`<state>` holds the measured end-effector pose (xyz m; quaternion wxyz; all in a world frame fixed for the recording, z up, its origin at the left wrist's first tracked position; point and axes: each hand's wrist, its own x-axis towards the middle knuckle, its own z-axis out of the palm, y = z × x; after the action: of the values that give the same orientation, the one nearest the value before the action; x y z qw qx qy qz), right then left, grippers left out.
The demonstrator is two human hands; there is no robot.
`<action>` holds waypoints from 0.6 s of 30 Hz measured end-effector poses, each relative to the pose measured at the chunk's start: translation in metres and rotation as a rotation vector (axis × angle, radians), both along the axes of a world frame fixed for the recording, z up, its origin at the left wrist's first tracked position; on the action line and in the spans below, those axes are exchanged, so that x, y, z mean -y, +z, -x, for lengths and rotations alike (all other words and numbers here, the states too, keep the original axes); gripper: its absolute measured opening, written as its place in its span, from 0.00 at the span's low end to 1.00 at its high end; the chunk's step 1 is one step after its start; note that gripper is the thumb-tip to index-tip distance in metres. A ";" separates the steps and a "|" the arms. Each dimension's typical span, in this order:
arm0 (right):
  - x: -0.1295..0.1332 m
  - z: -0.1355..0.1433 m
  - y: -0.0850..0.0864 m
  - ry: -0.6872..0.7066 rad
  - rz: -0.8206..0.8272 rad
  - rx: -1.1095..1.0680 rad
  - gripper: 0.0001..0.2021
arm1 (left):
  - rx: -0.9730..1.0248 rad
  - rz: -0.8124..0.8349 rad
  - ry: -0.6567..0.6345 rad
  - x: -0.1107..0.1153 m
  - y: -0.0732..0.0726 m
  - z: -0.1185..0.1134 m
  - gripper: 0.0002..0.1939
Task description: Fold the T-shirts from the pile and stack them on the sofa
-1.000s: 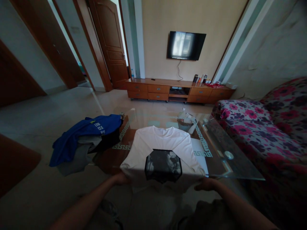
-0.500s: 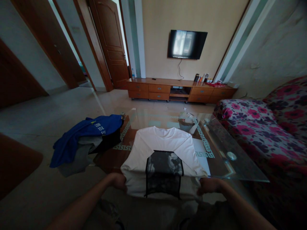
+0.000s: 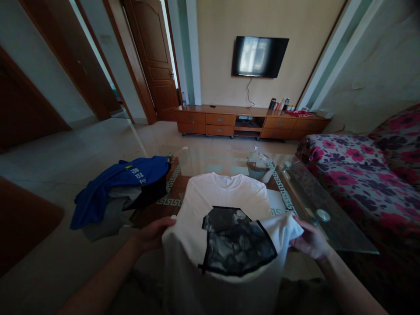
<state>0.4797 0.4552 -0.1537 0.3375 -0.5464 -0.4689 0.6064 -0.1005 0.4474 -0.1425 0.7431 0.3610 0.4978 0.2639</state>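
Seeing a blue lettered garment point(image 3: 113, 183) draped over grey cloth point(image 3: 105, 223) at the left end of the glass-topped desk point(image 3: 348, 234). Pinching the near left side of a white crew-neck shirt point(image 3: 234, 245) between the closed fingers of the left hand point(image 3: 152, 234). Holding the shirt over mid-desk, near part lifted. Gripping the raised right corner between the closed fingers of the right hand point(image 3: 311, 240).

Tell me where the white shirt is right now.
In the head view, the white shirt is at lower centre, partly on the glass table, right of the blue garment, with the left hand and right hand holding its near part.
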 end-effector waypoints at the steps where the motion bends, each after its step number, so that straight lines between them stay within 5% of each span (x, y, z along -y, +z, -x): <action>1: 0.000 0.003 0.002 -0.035 -0.027 -0.034 0.33 | 0.030 0.000 0.053 -0.001 0.001 -0.004 0.24; 9: 0.010 0.024 0.018 0.267 0.026 -0.111 0.52 | 0.080 -0.043 0.004 -0.007 0.002 -0.034 0.36; 18: -0.002 0.059 0.024 0.148 -0.010 -0.116 0.50 | 0.039 -0.257 -0.057 -0.007 -0.003 -0.045 0.56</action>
<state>0.4209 0.4567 -0.1293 0.3210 -0.4724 -0.4910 0.6579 -0.0560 0.4547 -0.1459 0.7073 0.4621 0.4351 0.3114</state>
